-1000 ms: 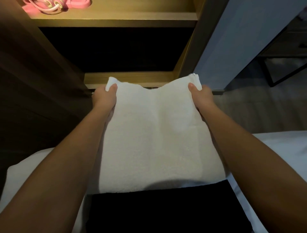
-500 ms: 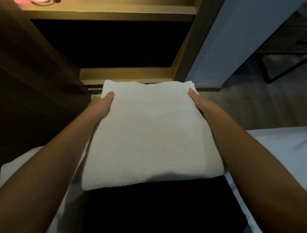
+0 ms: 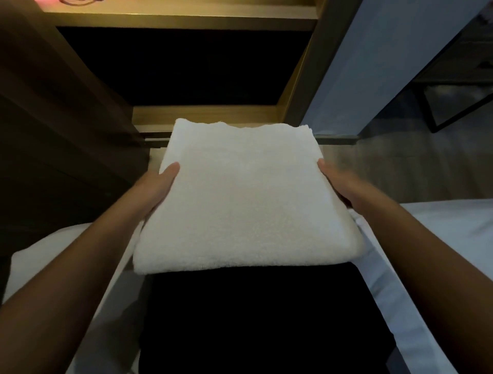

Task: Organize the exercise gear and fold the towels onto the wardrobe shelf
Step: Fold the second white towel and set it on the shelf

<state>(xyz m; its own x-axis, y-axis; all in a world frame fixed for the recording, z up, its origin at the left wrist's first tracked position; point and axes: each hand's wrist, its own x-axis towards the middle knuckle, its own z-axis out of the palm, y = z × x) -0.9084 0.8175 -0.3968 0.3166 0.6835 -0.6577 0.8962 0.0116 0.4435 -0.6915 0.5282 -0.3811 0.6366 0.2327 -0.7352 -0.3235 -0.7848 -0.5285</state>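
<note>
A folded white towel [image 3: 245, 197] lies flat in front of me, its near edge over a black cloth [image 3: 256, 320] on the bed. My left hand [image 3: 157, 187] holds the towel's left edge, thumb on top and fingers hidden underneath. My right hand [image 3: 338, 184] holds the right edge the same way. Beyond the towel is the open wardrobe with a lit wooden lower shelf [image 3: 205, 113] and an upper shelf [image 3: 184, 16]. A pink item [image 3: 50, 2] shows at the top edge on the upper shelf.
A dark wardrobe door [image 3: 58, 128] stands at the left. A pale wall panel [image 3: 386, 66] rises at the right, with grey floor [image 3: 405, 170] and a black metal frame [image 3: 458, 106] beyond. White bedding [image 3: 453, 235] lies on both sides of the black cloth.
The towel's raised far edge has come down, so the towel now lies flat and folded. Both hands slid back from the far corners to the side edges.
</note>
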